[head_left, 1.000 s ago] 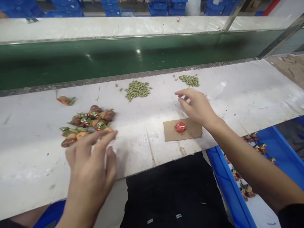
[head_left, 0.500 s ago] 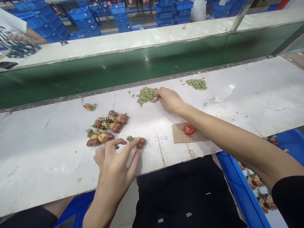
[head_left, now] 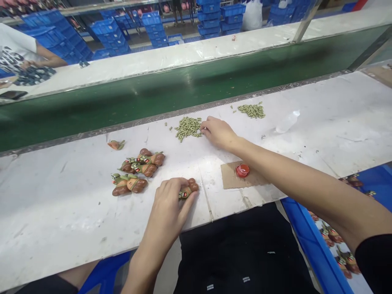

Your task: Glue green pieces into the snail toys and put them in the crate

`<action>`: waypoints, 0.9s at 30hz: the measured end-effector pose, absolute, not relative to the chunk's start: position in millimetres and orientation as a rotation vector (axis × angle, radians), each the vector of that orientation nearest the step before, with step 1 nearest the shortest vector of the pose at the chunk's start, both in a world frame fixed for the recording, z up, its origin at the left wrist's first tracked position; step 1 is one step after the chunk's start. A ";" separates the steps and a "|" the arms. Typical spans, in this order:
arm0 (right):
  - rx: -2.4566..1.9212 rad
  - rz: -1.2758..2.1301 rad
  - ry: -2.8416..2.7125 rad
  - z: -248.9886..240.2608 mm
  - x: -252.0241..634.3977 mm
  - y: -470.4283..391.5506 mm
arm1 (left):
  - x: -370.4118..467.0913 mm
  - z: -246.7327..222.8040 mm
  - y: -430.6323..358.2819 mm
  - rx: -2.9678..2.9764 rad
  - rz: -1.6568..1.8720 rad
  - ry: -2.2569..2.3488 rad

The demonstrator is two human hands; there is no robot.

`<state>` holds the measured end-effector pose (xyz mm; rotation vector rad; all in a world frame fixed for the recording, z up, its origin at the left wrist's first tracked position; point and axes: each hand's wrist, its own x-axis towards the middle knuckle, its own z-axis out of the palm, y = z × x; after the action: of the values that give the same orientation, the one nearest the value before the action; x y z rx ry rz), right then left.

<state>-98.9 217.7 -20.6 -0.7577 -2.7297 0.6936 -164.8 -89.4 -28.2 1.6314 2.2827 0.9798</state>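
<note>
Head view: the left hand (head_left: 170, 202) is partly closed, its thumb and fingers around one brown-and-green figurine (head_left: 192, 185) near the front edge of the white desk (head_left: 76, 222). The figurine's round brown end shows beyond the fingers. The right hand (head_left: 219, 132) has its fingers bent at the right edge of the larger green pile (head_left: 187, 127), made up of small pieces; whether it grips one, I cannot tell. A cluster of similar figurines (head_left: 134, 171) lies left of the held one. Under the right forearm is a cardboard piece (head_left: 229, 177) bearing a red cap-like item (head_left: 242, 170). Farther right are a smaller green pile (head_left: 252, 111) and a translucent bottle (head_left: 288, 122), lying tilted. More figurines sit in a blue crate (head_left: 301, 232) below the desk's edge.
</note>
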 end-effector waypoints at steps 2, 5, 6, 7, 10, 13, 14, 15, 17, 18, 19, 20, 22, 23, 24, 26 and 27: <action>-0.752 0.728 -2.726 -20.0 -99.9 220.5 | -156.3 -31.5 -85.3 1.591 1.023 2.265; -0.739 0.802 -2.710 -19.5 -96.9 225.2 | -145.5 -31.8 -79.8 1.523 1.121 2.210; -0.738 0.829 -2.700 -18.9 -95.1 226.3 | -142.5 -30.6 -78.2 1.508 1.149 2.187; -0.738 0.858 -2.687 -17.9 -92.9 227.0 | -139.6 -28.8 -76.7 1.479 1.186 2.159; -0.732 0.949 -2.618 -10.5 -83.5 224.4 | -131.8 -21.2 -73.6 1.241 1.310 1.995; -0.715 1.067 -2.528 3.1 -63.5 209.3 | -124.7 -12.6 -72.6 0.922 1.438 1.808; -0.697 1.114 -2.496 8.4 -53.1 200.8 | -122.5 -10.1 -72.5 0.852 1.478 1.755; -0.664 1.169 -2.455 13.7 -40.8 190.6 | -120.2 -8.0 -72.2 0.791 1.520 1.698; -0.550 1.295 -2.341 23.2 -11.8 166.6 | -115.5 -4.9 -71.2 0.691 1.570 1.579; -0.483 1.348 -2.278 27.0 3.8 153.9 | -112.9 -3.7 -70.2 0.664 1.581 1.528; -0.434 1.383 -2.230 29.8 19.1 141.3 | -110.1 -2.6 -69.0 0.662 1.578 1.491; -0.409 1.405 -2.198 31.6 33.5 129.5 | -107.1 -1.6 -67.6 0.681 1.563 1.469; -0.404 1.416 -2.170 31.7 57.5 109.5 | -100.0 0.4 -64.1 0.753 1.497 1.450; -0.417 1.415 -2.162 30.1 66.6 101.6 | -96.0 1.2 -62.1 0.785 1.460 1.446; -0.434 1.411 -2.152 27.7 73.9 95.2 | -91.8 1.8 -60.1 0.808 1.426 1.448; -0.469 1.400 -2.122 21.6 84.3 86.2 | -83.1 1.8 -56.0 0.823 1.382 1.448; -0.486 1.396 -2.106 18.4 88.2 83.1 | -79.0 1.1 -54.1 0.826 1.373 1.437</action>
<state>88.2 83.1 18.4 -0.4857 -2.1060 1.3957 -79.0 -54.1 1.1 0.8264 1.4370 1.3727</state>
